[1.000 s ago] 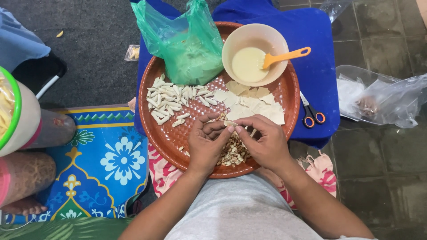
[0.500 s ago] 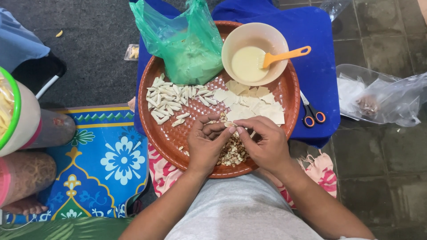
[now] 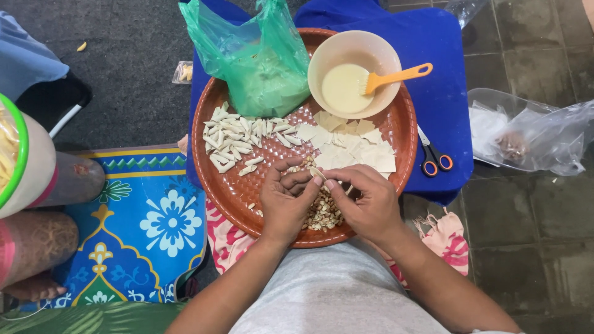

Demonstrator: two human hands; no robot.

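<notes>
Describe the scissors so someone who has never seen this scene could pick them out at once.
Start at the round brown tray in the middle, then look to its right edge, where a blue cloth lies beneath it. The scissors lie there on the cloth, closed. Their orange finger loops set them apart from the orange brush in the bowl.

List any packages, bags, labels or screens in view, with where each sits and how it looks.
Green plastic bag: on the far rim of the round brown tray, crumpled, translucent, open at the top.
Clear plastic bag: on the tiled floor right of the blue mat, crinkled, with whitish and brownish contents.
Small clear wrapper: on the dark floor left of the green bag.
No screens or signs.
</notes>
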